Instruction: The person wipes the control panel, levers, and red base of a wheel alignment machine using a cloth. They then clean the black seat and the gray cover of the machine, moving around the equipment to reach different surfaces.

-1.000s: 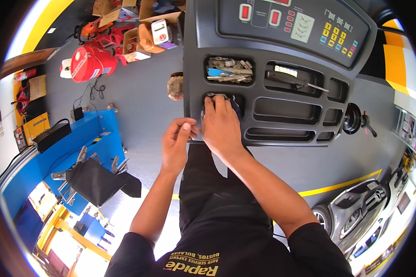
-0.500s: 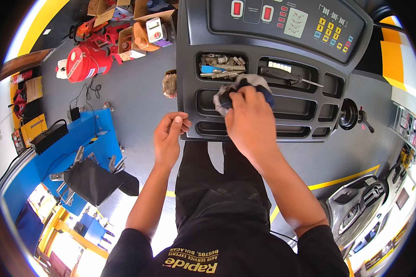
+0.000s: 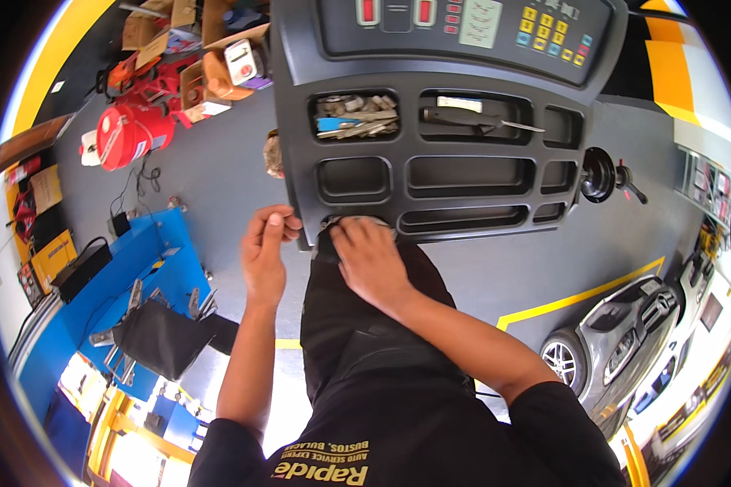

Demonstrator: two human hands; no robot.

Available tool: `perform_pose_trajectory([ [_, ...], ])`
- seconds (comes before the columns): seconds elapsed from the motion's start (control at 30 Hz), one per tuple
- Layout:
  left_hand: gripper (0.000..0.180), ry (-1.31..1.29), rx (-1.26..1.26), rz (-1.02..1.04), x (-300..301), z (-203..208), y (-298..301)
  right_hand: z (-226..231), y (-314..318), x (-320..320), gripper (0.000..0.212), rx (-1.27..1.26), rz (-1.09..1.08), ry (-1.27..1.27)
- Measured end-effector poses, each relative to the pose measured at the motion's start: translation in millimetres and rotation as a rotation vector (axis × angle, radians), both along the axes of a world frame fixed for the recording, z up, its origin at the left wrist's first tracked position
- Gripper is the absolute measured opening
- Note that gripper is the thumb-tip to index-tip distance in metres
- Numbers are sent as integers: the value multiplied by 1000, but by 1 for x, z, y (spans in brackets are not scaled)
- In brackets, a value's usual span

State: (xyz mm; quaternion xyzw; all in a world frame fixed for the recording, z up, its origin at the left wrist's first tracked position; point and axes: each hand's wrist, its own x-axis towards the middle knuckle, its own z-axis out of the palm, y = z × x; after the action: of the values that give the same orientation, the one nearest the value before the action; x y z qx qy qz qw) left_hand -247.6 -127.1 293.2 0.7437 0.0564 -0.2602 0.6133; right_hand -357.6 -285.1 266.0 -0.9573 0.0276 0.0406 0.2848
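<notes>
Currently, the right hand (image 3: pixel 371 261) clamps a crumpled grey-and-dark fabric cloth (image 3: pixel 381 221) at the near left corner of the black, compartmented plastic tray (image 3: pixel 399 162). The left hand (image 3: pixel 266 247) curls nearby; thumb-to-finger contact cannot be determined. Even fingertip pressure should keep wiping uniform.

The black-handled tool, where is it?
In the head view, the black-handled tool lies in the top row's middle compartment of the dark tray panel, right of the small grey pieces.

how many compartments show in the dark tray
8 clearly: top row three, middle row three, bottom row two; the right hand seems to cover another, bottom left.
</notes>
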Motion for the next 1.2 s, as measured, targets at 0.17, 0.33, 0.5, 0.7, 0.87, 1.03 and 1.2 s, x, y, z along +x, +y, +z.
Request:
perform_pose_trajectory([
  [0.17, 28, -9, -2, -74, -2, 2, -8, -12, -23, -15, 40, 105, 149, -62],
  [0.33, 27, 19, -23, -107, -7, 3, -19, 1, -80, -41, 43, 152, 146, 30],
  [0.5, 24, 72, -41, -76, -13, -7, -16, -8, -120, -85, 60, -154, -334, 121],
  [0.7, 23, 69, -49, -98, -16, -4, -26, -3, -59, -48, 53, 12, -317, 130],
  [0.87, 23, 53, -50, -89, -23, -3, -28, 3, -75, -46, 45, 23, -182, 140],
  [1.03, 23, 64, -60, -49, -30, -5, -27, 11, -105, -44, 37, 225, 3, 137],
  [1.2, 22, 52, -15, 53, -37, -7, -24, -8, -63, -54, 47, 154, -200, -53],
])
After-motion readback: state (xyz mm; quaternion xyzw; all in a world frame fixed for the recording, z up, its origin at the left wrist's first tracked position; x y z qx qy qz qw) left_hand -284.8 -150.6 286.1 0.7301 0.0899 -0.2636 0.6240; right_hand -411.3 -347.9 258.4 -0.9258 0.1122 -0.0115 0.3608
